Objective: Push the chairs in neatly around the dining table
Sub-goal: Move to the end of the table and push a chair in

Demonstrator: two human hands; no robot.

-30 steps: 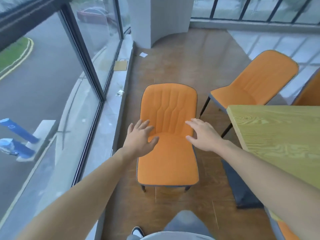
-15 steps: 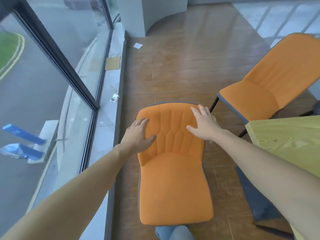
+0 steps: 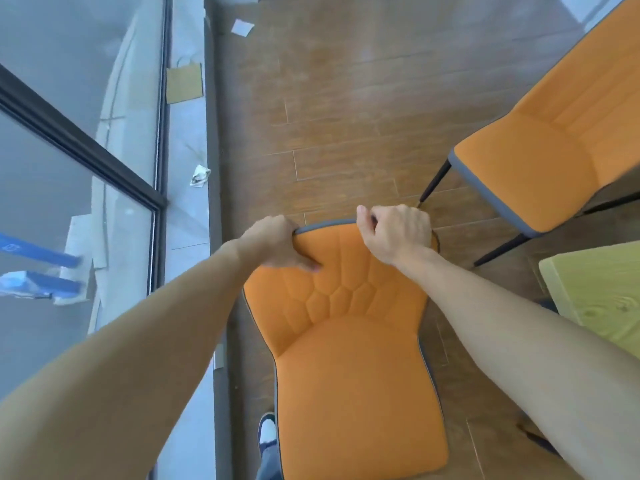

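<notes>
Centre frame, a person's left hand (image 3: 273,242) and right hand (image 3: 394,233) both grasp the top edge of an orange chair (image 3: 349,358); a wooden table (image 3: 599,299) corner sits at right.

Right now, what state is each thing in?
Near chair: upright, gripped at backrest top, not at table.
Left hand: grips backrest corner.
Right hand: grips backrest top.
Far chair: upright, untouched.
Table: only a corner shows.

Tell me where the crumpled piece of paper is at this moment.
In the head view, the crumpled paper lies left of centre on the grey window ledge, between the glass and the wooden floor, up-left of the left hand.
</notes>
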